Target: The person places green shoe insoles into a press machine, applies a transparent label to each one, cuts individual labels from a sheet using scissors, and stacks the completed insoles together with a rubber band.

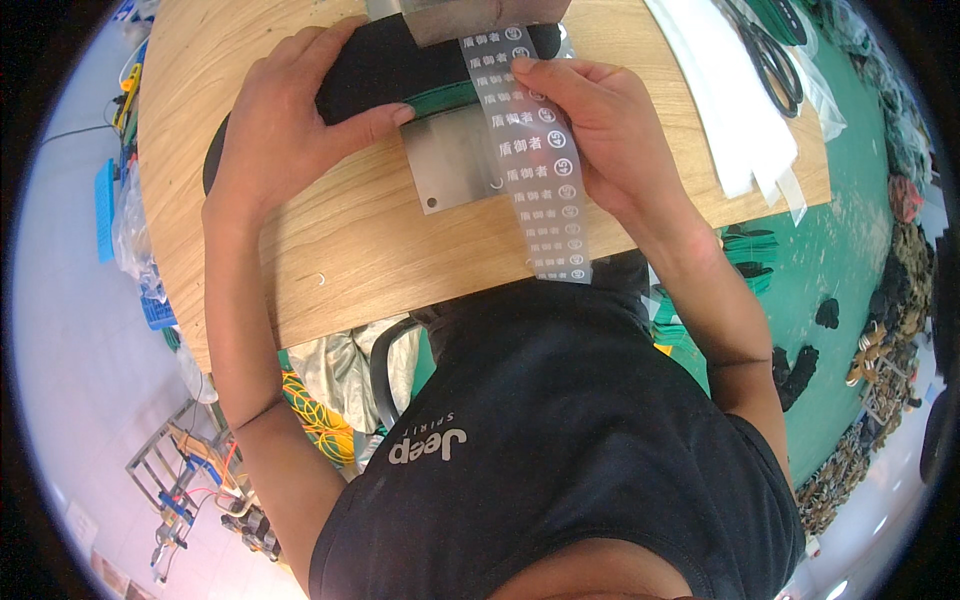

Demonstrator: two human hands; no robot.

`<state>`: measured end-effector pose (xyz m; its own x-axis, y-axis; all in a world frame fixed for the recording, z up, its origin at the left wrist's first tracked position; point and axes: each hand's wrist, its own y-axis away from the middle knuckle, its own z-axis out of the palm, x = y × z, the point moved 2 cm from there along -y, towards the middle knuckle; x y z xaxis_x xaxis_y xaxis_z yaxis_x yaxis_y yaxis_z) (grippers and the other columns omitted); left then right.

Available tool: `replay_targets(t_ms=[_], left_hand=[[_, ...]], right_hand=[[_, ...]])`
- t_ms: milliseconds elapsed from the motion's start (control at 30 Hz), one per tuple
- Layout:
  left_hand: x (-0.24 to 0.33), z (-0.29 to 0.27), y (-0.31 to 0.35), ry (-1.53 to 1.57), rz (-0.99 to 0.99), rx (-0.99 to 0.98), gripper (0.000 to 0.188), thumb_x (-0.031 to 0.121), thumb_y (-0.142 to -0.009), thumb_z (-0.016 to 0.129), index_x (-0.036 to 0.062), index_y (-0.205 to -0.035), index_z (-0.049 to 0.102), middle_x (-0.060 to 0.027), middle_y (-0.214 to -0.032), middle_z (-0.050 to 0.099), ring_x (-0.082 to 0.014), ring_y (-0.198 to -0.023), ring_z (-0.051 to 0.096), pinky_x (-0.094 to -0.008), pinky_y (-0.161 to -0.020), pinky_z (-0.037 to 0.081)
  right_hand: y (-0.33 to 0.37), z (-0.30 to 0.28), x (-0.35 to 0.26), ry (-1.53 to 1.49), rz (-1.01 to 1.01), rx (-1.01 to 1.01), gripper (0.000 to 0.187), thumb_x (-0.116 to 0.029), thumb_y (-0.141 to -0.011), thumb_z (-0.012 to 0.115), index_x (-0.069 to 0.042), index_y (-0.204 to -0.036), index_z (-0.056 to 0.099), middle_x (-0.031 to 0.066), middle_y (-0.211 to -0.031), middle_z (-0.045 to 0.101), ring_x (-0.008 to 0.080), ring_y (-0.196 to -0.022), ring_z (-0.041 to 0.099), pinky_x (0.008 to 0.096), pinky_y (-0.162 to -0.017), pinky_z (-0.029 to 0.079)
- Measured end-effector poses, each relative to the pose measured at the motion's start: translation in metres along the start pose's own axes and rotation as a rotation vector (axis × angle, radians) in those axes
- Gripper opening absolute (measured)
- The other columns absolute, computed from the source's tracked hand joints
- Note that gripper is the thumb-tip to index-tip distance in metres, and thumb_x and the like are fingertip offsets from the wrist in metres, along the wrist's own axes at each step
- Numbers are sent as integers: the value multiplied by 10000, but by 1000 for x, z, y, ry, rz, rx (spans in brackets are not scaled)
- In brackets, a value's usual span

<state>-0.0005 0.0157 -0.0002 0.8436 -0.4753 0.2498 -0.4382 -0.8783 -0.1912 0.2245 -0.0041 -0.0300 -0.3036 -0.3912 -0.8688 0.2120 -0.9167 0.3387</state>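
Note:
My left hand (285, 115) grips a long black insole-like piece (400, 68) with a green edge, thumb on its near edge and fingers at the far side. A clear strip (545, 195) printed with rows of white labels lies across its right part and hangs past the table's front edge. My right hand (615, 130) pinches this strip between thumb and fingers; the fingers underneath are partly hidden. Under both lies a shiny metal plate (445, 165) with a small hole in one corner. A metal block (490, 15) sits above the black piece at the top edge of the view.
The wooden table (350, 240) carries white sheets (715, 100) on the right, next to black-handled scissors (775, 65). Green bundles (750, 250) lie beyond its right edge. At lower left, yellow cords (320, 415) and a metal rack (170, 460) stand near the floor.

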Motion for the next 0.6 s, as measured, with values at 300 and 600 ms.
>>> replay_targets(t_ms=[300,600], left_hand=[[8,-2,-1,12,7,26,668,332,-680,743,32,-1225,500,-129,-1118,568,-318,-1017,531,-364,-893,411],[10,-1,-1,31,40,48,666,310,-686,736,54,-1248,485,-161,-1149,553,-333,-1047,519,-367,-915,400]], right_hand=[[-1,-1,0,-31,-5,1,201,-152,-856,592,38,-796,621,67,-685,622,97,-543,569,221,-488,450],[-5,-5,6,29,-23,42,205,-174,-854,600,12,-772,628,39,-648,599,100,-502,534,222,-441,405]])
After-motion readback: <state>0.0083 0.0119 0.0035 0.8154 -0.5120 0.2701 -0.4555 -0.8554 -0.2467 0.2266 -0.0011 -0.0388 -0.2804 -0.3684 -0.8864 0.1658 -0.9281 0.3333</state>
